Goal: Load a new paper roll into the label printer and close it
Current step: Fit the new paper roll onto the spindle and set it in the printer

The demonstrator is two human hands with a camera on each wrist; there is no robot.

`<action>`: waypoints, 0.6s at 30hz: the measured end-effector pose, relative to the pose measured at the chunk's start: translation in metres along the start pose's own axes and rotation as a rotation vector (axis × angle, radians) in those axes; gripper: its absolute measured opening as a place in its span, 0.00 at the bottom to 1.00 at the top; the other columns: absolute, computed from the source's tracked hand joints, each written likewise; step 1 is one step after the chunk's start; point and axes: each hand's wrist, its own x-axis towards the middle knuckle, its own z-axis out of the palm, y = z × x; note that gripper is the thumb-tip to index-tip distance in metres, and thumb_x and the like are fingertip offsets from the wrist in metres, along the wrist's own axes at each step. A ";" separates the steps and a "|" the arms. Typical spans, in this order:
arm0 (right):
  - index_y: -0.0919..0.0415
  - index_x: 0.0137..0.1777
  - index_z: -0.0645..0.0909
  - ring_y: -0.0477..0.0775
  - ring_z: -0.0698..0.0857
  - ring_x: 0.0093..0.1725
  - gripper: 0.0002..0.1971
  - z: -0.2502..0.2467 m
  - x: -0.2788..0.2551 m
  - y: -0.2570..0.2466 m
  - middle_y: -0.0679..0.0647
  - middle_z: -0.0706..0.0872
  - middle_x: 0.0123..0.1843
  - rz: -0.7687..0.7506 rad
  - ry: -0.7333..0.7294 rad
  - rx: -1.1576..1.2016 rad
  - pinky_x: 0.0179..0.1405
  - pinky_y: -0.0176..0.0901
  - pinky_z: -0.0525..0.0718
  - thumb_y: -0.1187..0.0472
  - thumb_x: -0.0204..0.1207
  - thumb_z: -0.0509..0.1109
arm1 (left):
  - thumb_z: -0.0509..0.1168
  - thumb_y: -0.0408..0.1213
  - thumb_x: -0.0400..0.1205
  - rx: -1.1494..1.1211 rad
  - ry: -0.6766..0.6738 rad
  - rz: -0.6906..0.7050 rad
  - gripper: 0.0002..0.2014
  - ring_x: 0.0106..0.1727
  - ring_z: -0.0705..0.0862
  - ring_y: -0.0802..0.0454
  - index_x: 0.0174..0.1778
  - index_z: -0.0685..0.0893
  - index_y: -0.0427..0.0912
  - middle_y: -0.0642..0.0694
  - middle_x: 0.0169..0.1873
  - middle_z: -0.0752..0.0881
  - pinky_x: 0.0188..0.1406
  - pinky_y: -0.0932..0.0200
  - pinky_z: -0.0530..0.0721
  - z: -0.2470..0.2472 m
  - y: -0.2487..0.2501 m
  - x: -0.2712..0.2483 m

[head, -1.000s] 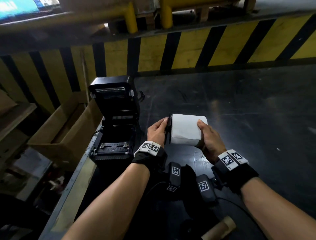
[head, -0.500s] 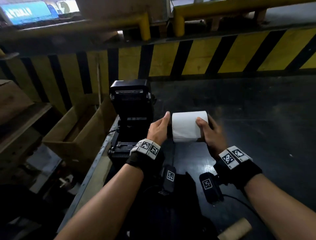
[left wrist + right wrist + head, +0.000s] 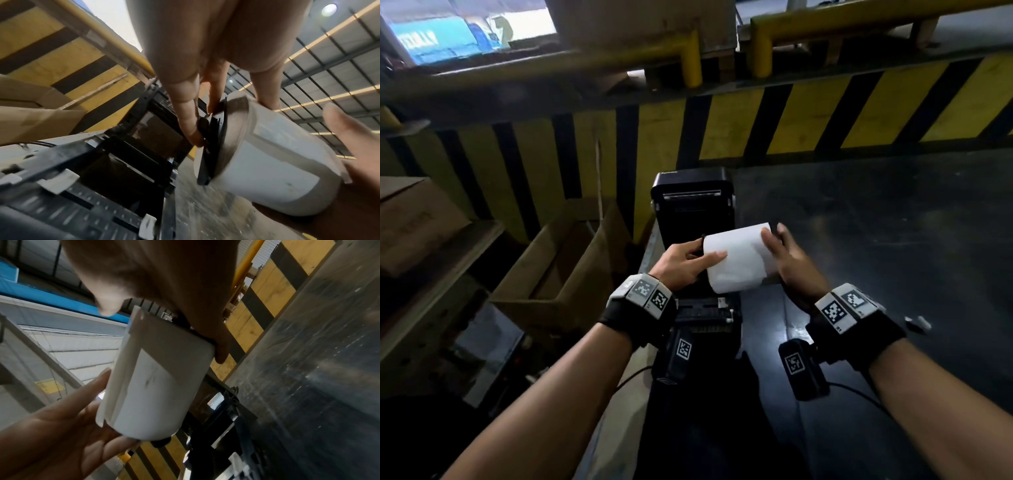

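You have one roll [image 3: 739, 260] and one printer [image 3: 693, 219] in front of you, and both your hands are on the roll. The roll is white, with a black holder [image 3: 213, 142] showing at its left end. Its long axis runs left to right between your hands, tilted a little so the right end sits farther from you. It is in the air just above the printer's open bay, right of centre and in front of the raised lid [image 3: 692, 195].

Your left hand [image 3: 681, 262] takes the left end: thumb laid across the paper, fingers [image 3: 186, 113] stretched along the black holder, so the end is pinched between them. Your right hand [image 3: 791, 263] cups the right end, thumb on top of the paper and fingers curled behind the end face.

The printer is black and stands at the left edge of the dark table [image 3: 893, 240], its lid upright and the bay open below. Left of the table sits one open cardboard box [image 3: 565, 267]. A yellow-and-black striped barrier [image 3: 808, 116] runs along behind. One small white scrap [image 3: 919, 322] lies on the table to the right of your right wrist.
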 end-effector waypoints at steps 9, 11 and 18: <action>0.63 0.66 0.76 0.63 0.81 0.63 0.16 0.049 0.027 0.016 0.65 0.83 0.64 -0.047 0.252 0.124 0.66 0.62 0.76 0.62 0.79 0.61 | 0.71 0.35 0.77 -0.037 -0.158 0.027 0.18 0.29 0.83 0.62 0.62 0.81 0.50 0.51 0.37 0.90 0.26 0.73 0.78 -0.067 -0.013 0.005; 0.66 0.58 0.78 0.62 0.82 0.53 0.11 0.055 0.032 0.020 0.66 0.85 0.53 -0.073 0.250 0.142 0.52 0.58 0.80 0.62 0.79 0.64 | 0.72 0.36 0.76 -0.028 -0.160 0.040 0.19 0.38 0.87 0.56 0.62 0.81 0.52 0.45 0.47 0.90 0.31 0.71 0.81 -0.078 -0.014 0.007; 0.61 0.38 0.80 0.52 0.80 0.38 0.07 0.061 0.051 0.025 0.58 0.81 0.37 -0.100 0.172 0.116 0.33 0.43 0.78 0.61 0.77 0.66 | 0.74 0.38 0.73 0.038 -0.130 0.102 0.22 0.58 0.88 0.48 0.63 0.81 0.54 0.45 0.57 0.90 0.65 0.46 0.83 -0.095 -0.028 0.022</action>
